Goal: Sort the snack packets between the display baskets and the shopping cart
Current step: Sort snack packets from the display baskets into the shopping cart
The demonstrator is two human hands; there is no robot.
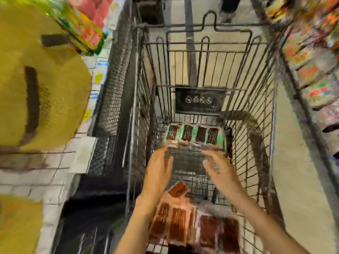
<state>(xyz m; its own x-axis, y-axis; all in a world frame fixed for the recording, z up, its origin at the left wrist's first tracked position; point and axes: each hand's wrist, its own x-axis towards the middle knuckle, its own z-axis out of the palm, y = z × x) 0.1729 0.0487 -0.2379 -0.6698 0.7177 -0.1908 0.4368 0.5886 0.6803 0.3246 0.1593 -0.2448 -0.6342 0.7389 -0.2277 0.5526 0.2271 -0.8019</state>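
Observation:
A strip of green-edged snack packets lies across the far end of the shopping cart's floor. My left hand reaches in with straight fingers, its tips touching the strip's near left corner. My right hand hovers at the strip's near right edge with its fingers spread, holding nothing. Pink-edged snack packets with dark brown contents lie in the near end of the cart, under my forearms. The whole view is motion-blurred.
The wire cart walls rise on both sides of my hands, with a black warning plate on the far wall. Yellow packets hang at the left. Display shelves of colourful packets line the right.

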